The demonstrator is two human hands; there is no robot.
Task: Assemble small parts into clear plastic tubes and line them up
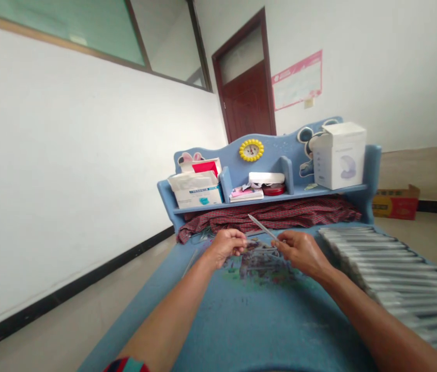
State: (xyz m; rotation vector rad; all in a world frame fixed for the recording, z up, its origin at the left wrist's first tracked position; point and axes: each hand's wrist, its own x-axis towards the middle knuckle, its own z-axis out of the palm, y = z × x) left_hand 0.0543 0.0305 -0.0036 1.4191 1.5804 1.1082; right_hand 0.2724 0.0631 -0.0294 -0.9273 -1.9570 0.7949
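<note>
My right hand [299,252] pinches a slim, greyish, clear-looking pen [261,225] near one end, its pointed tip slanting up and away to the left. Left of it, my left hand [226,248] is closed with thumb and fingers together; whatever it grips is too small to make out. Both hands are held over the blue desk [241,320], slightly apart. Under and between them lie several loose thin pen parts [267,250] on a worn, dark-coloured patch of the desktop. To the right, many similar pens [400,284] lie side by side in a long row.
A blue shelf [198,208] runs along the desk's back, holding an opened carton [197,190], papers [246,194], a red round tin [274,189] and a white box [340,156]. Checked cloth [272,212] is bunched beneath it. A red-yellow carton [396,202] stands on the floor.
</note>
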